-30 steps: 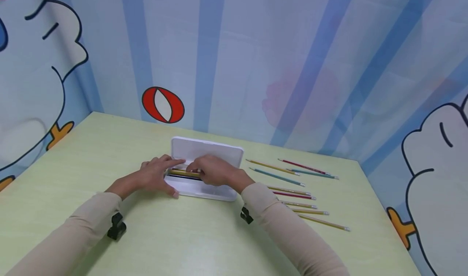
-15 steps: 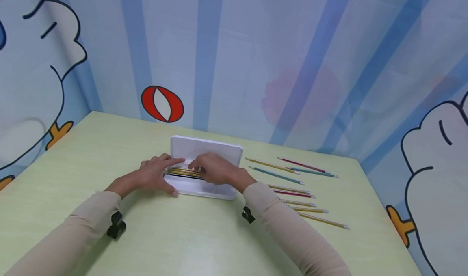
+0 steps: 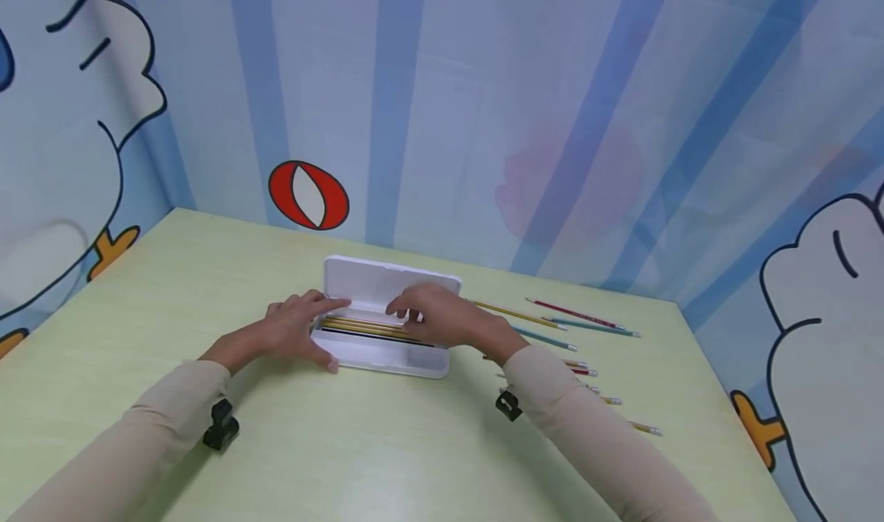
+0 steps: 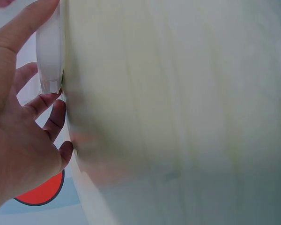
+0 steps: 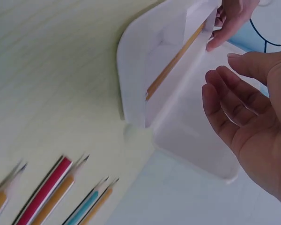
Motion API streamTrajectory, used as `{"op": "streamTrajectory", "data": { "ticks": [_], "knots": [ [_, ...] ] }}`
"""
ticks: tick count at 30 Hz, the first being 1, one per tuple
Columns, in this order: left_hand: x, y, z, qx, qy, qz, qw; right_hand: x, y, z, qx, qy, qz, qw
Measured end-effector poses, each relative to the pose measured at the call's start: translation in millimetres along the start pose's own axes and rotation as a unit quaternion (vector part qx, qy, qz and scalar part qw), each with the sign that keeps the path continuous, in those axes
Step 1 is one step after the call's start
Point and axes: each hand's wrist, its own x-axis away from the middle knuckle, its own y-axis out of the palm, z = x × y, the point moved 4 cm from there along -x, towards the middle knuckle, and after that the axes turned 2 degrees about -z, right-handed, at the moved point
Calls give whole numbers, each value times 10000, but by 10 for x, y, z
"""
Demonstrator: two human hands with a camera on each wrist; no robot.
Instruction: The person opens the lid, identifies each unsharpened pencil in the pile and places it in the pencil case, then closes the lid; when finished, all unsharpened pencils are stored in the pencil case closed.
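Observation:
An open white pencil case lies on the table with its lid raised at the back. Several yellow pencils rest lengthwise inside it; the right wrist view shows one pencil along the tray. At the case's left end my left hand steadies it, thumb at the front corner and fingers toward the back. Above the case's right part hovers my right hand. Its fingers are loosely bent and hold nothing, as the right wrist view shows.
To the right of the case lie several loose pencils, among them a red pencil, a blue pencil and a yellow pencil. My right forearm covers part of them. A patterned curtain hangs behind the pale table.
My right hand has let go of a yellow pencil in the case and moved right, uncovering more of the pencils inside. My left hand stays at the case's left end.

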Motion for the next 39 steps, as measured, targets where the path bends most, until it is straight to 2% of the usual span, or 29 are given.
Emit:
{"op": "streamTrajectory", "data": {
  "ticks": [5, 15, 28, 39],
  "knots": [
    [18, -10, 18, -26, 52, 21, 10000, 202, -41, 89, -186, -4, 59, 9998],
    [25, -12, 19, -30, 45, 14, 10000, 610, -86, 296, -376, 593, 107, 9975],
    [17, 2, 2, -27, 92, 33, 9999, 1077, -18, 624, -389, 909, 90, 9951],
    [38, -23, 10, -31, 102, 44, 9999, 1371, 34, 819, -205, 794, 132, 9965]
  ]
}}
